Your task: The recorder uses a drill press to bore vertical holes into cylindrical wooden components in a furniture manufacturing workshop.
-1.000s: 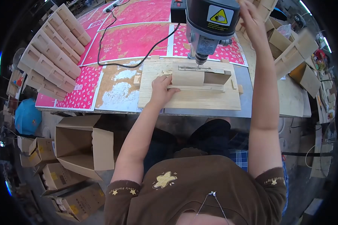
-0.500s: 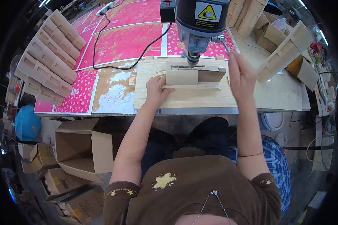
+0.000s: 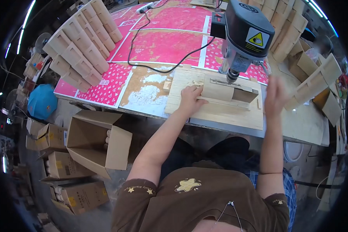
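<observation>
A pale wooden piece with a curved face point(image 3: 217, 92) lies on a flat wooden board point(image 3: 220, 116) under a small bench drill press point(image 3: 245, 33). The chuck point(image 3: 232, 76) hangs just over a slot in the piece's top. A darker block point(image 3: 245, 95) shows at the right end of the piece. My left hand point(image 3: 191, 99) grips the piece's left end, its thumb along the front. Close to the lower end of the drill's feed lever point(image 3: 265, 68), my right hand point(image 3: 276, 94) is smeared by motion, and whether its fingers touch the lever is unclear.
Stacks of slotted wooden pieces stand at the left point(image 3: 81, 46) and at the right point(image 3: 317, 81). A black cable point(image 3: 158, 70) crosses the pink table covering point(image 3: 166, 46). Sawdust point(image 3: 145, 94) lies left of the board. Open cardboard boxes point(image 3: 118, 150) sit on the floor at left.
The whole view has swung, so the drill and table appear farther right. My left hand keeps its place on the wooden piece. My right hand, clearer before, is now blurred beside the lever.
</observation>
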Motion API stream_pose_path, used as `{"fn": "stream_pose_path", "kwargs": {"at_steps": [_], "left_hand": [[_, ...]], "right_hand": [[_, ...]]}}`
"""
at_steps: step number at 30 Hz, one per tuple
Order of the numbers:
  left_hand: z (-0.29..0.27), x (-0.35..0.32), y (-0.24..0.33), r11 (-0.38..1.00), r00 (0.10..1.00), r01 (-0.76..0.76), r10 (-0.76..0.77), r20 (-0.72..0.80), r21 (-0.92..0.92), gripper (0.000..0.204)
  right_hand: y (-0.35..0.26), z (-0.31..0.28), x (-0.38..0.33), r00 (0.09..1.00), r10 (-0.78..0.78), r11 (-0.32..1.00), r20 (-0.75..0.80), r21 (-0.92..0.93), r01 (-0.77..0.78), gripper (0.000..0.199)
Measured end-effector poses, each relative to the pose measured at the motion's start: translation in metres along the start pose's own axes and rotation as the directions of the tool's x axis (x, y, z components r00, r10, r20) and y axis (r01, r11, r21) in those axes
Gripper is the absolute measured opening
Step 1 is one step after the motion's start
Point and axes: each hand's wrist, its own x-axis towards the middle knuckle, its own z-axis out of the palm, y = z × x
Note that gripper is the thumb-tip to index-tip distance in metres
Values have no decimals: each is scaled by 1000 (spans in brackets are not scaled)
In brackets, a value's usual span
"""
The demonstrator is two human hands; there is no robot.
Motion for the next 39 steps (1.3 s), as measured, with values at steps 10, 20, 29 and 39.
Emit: {"fn": "stream_pose_path", "kwargs": {"at_steps": [10, 20, 29, 39], "left_hand": [[25, 7, 32, 997, 994, 55, -60, 96, 52, 63], [25, 8, 33, 1000, 1000, -7, 7, 6, -25, 46], [22, 8, 35, 1000, 997, 29, -30, 70, 5, 43], [20, 10, 36, 998, 997, 48, -45, 56, -46, 41]], "right_hand": [[48, 24, 144, 997, 43, 994, 59, -106, -36, 35], [-17, -7, 2, 986, 141, 983, 94, 104, -151, 14], [33, 45, -48, 981, -148, 984, -127, 78, 159, 6], [-2, -2, 62, 996, -67, 996, -58, -61, 63, 23]]}}
